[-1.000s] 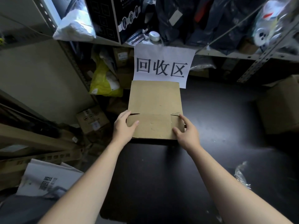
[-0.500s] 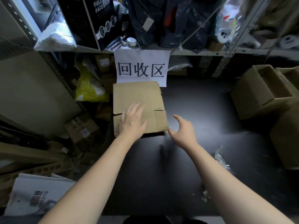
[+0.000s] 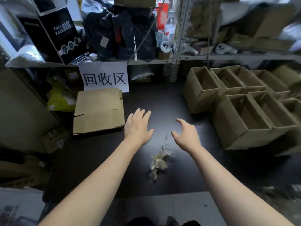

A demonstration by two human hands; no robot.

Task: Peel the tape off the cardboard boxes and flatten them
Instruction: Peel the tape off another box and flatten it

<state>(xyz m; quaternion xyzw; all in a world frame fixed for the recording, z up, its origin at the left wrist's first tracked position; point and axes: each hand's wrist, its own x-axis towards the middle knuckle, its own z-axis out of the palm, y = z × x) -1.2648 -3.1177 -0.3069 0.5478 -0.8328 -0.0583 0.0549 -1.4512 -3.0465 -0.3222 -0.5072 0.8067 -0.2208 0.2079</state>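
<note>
Clear crumpled tape (image 3: 160, 159) lies nearest on the dark table (image 3: 162, 98), between the two forearms, likely dropped there as waste, out of the way of the cardboard. Just beyond it the left hand (image 3: 138, 126) hovers palm down with fingers straight and close together, gripping nothing; it is just beside the right edge of the flattened box (image 3: 99, 111), not touching it. The right hand (image 3: 186, 134) is further right, fingers spread and loosely curved, thumb out, and it too has hold of nothing; the pose reads as a hand readied to take something, probably one of the open boxes (image 3: 244, 115) to the right. The flattened box lies on the far left of the table, flaps folded level, seemingly on top of another flat sheet, so this looks like the pile for finished pieces. That fits the white paper sign (image 3: 104, 77) hanging just behind it from the shelf (image 3: 162, 60), whose characters mark a recycling area. On the right, the open boxes stand upright in close rows, touching one another, tops open; whether tape remains on their undersides cannot be told. They are not yet flattened, so much of the task seems to lie ahead. Farthest back, the shelf holds a black mask carton (image 3: 55, 33) and dark bags (image 3: 117, 30), stored clear of the work surface
</note>
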